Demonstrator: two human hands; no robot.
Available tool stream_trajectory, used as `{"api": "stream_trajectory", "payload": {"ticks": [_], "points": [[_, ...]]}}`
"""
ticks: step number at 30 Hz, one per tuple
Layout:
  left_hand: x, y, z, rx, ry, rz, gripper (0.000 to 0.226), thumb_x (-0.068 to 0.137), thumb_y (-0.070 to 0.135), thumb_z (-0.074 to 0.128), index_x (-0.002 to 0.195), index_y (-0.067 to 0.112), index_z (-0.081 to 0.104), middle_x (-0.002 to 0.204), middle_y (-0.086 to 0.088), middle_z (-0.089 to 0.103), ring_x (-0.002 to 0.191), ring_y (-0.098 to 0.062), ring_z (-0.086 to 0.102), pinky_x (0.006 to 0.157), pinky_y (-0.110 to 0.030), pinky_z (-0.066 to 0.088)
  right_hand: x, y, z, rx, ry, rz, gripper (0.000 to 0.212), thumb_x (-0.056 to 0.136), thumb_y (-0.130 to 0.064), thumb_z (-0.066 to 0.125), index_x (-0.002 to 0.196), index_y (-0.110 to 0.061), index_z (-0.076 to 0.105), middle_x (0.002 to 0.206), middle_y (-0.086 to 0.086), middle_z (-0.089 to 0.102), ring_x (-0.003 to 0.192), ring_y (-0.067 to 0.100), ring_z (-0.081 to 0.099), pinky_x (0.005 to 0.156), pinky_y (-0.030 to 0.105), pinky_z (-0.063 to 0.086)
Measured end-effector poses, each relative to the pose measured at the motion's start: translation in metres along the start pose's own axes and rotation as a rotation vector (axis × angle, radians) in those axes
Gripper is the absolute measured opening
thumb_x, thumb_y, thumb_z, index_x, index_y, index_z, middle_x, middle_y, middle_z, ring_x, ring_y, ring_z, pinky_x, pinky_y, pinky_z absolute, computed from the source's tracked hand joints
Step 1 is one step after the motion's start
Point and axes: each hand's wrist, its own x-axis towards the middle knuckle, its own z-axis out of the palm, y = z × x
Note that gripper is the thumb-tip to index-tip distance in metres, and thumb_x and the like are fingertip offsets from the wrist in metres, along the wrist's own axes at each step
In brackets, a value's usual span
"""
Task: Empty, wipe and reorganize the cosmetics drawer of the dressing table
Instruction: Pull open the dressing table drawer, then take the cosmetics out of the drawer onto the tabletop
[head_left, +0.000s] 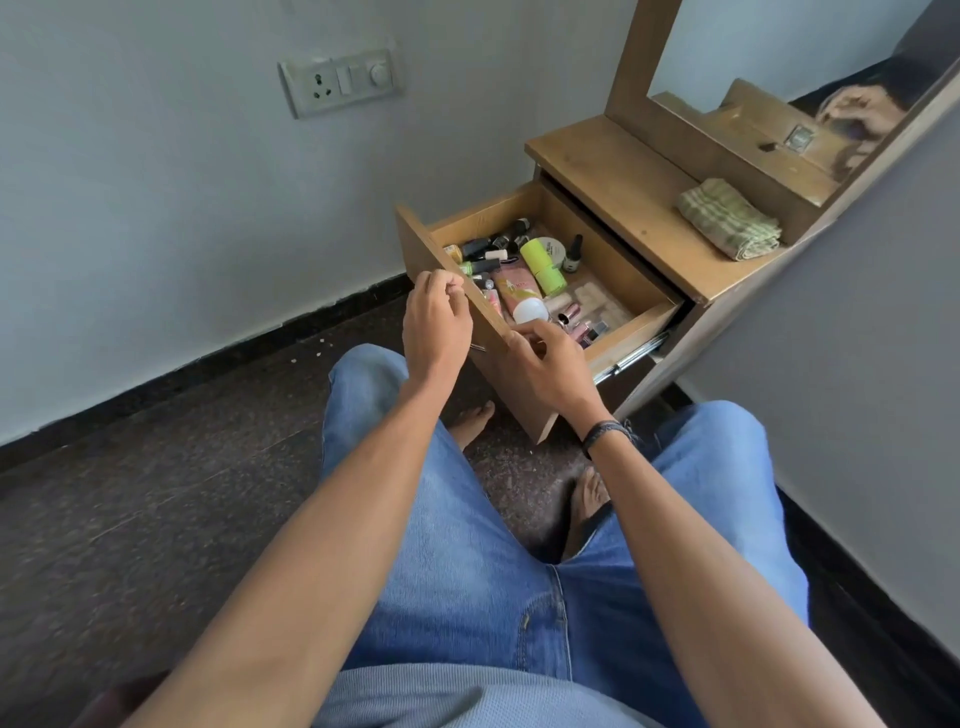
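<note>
The wooden drawer (483, 217) of the dressing table (618, 174) is pulled out. It is full of cosmetics: a lime-green tube (543, 262), a white round jar (556, 249), a pink tube (515, 288) with a white cap, small nail-polish bottles (485, 250), a dark dropper bottle (574, 252) and lipsticks (582, 325). My left hand (436, 325) is curled at the top edge of the drawer front (519, 400), fingers pinched on it. My right hand (548, 366) grips the same edge further right, its fingertips hidden over the rim. A folded green checked cloth (730, 218) lies on the table top.
A mirror (779, 57) stands behind the table top. My knees in blue jeans flank the drawer and my bare feet (587, 499) rest below it on the dark floor. A wall socket panel (343, 80) is at the upper left. A grey wall closes the right side.
</note>
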Motion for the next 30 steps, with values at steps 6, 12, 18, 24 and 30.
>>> {"api": "stream_trajectory", "payload": {"ticks": [6,12,18,24,30], "points": [[0.003,0.006,0.012,-0.004,-0.075,0.154,0.016,0.096,0.018,0.060,0.111,0.014,0.064,0.115,0.000,0.059,0.107,-0.016,0.051,0.077,-0.007,0.034,0.008,0.005,-0.010,0.021,-0.095,0.018,0.025,0.102,-0.038,0.060,0.111,-0.017,0.071,0.095,-0.002,0.068,0.086,0.016,0.062,0.073,0.031,0.049],[0.008,0.005,0.020,0.123,-0.120,0.222,0.016,0.094,0.017,0.062,0.110,0.015,0.066,0.116,0.000,0.061,0.102,-0.015,0.047,0.087,-0.029,0.043,0.049,0.025,-0.042,0.120,-0.098,0.041,0.021,0.100,-0.028,0.064,0.108,-0.013,0.075,0.092,-0.002,0.073,0.068,0.001,0.062,0.058,0.015,0.049],[0.049,0.031,0.040,0.137,-0.218,0.219,0.014,0.094,0.013,0.061,0.106,0.017,0.066,0.110,0.003,0.063,0.105,-0.015,0.055,0.089,-0.031,0.047,0.100,0.047,-0.058,0.076,0.147,0.098,0.014,0.100,-0.024,0.064,0.106,-0.019,0.075,0.101,-0.005,0.071,0.087,0.007,0.066,0.085,0.035,0.060],[0.089,0.041,0.088,0.187,-0.324,0.105,0.022,0.098,0.013,0.056,0.116,0.025,0.064,0.120,0.007,0.061,0.107,-0.009,0.052,0.073,-0.023,0.048,0.103,0.056,-0.040,-0.122,0.085,-0.080,0.019,0.097,-0.035,0.065,0.106,-0.020,0.072,0.102,-0.004,0.070,0.087,0.010,0.065,0.073,0.029,0.057],[0.086,0.022,0.105,0.323,-0.360,0.066,0.030,0.096,0.025,0.060,0.125,0.029,0.056,0.133,0.004,0.054,0.126,-0.020,0.043,0.077,-0.032,0.045,0.106,0.065,-0.036,-0.139,0.143,-0.069,0.014,0.095,-0.027,0.063,0.105,-0.021,0.070,0.099,-0.005,0.067,0.083,0.012,0.062,0.069,0.033,0.056]]}}
